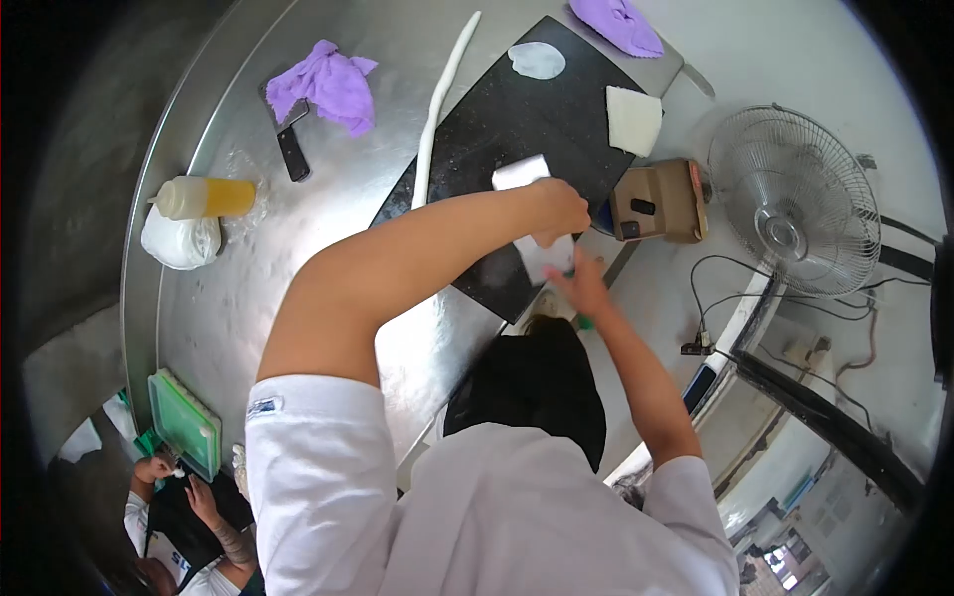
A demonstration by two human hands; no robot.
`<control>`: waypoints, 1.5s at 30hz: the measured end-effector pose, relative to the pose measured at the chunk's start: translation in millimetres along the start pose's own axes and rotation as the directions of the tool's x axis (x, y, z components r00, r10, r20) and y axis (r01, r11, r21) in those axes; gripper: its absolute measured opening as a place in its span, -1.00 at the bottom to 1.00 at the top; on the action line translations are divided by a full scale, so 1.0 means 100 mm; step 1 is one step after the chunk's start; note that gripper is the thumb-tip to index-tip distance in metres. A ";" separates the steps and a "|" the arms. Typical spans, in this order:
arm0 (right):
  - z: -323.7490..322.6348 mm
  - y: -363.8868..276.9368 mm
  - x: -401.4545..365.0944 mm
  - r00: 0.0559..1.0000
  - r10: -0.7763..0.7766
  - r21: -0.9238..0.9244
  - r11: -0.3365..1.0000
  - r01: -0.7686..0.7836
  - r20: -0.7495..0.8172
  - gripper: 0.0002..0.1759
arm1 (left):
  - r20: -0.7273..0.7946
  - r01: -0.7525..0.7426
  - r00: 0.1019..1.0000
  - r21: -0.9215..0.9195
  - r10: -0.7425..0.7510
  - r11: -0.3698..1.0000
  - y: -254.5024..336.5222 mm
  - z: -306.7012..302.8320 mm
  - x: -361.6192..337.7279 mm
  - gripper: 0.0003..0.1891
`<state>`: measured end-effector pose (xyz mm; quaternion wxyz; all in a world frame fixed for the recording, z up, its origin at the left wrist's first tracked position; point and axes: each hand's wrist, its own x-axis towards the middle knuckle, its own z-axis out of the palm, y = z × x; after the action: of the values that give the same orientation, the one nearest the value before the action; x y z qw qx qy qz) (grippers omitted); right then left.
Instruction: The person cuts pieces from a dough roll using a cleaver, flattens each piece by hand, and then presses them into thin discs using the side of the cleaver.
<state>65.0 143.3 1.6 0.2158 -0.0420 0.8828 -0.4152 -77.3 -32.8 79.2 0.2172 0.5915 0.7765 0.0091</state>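
Over the black board (482,134), my left hand (559,211) is closed around a white block-like object (522,173), whose ends show on both sides of the hand. Close to its lower end is my right hand (586,283), with fingers apart and slightly blurred. A flat white round piece (538,61) lies near the board's far end. Along the board's left edge stretches a long white dough-like strip (434,109). A folded cream cloth (633,121) rests at the board's right edge.
Purple cloth (333,87), black-handled cleaver (292,152) and yellow-filled bottle (209,198) lie left on the metal table (298,214). Another purple cloth (621,25), cardboard box (661,202) and fan (780,228) are right. A co-worker's hands (202,500) are at lower left, beside a green tray (186,425).
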 end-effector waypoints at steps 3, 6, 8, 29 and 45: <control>0.24 0.12 -0.61 0.983 -0.118 -0.246 0.958 0.150 0.140 -0.20 | 0.115 0.169 0.983 -0.239 -0.145 0.956 0.12 -0.28 -0.24 -0.63; 0.15 0.00 -0.82 0.946 0.075 -0.140 0.990 -0.032 0.316 -0.23 | -0.027 0.193 0.972 -0.480 -0.235 0.855 -0.12 -0.26 -0.46 -0.62; 0.07 0.10 -0.71 0.956 0.046 -0.024 0.999 -0.041 0.291 -0.35 | -0.090 0.198 0.950 -0.570 -0.300 0.797 -0.33 -0.14 -0.47 -0.64; -1.61 0.24 1.29 0.791 0.024 -0.114 0.992 0.058 0.612 -0.42 | -0.446 0.470 0.181 -0.744 -0.877 0.475 -2.48 -0.13 0.12 -0.45; -1.68 0.16 1.63 0.756 0.094 -0.231 0.970 0.078 0.648 -0.45 | -0.021 0.680 0.220 -0.713 -0.975 0.169 -2.51 -0.50 0.29 -0.55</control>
<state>-150.7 233.1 27.5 0.5053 -0.2068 0.7959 -0.2616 -330.0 -69.5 47.4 0.1439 -0.0838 0.9513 0.2594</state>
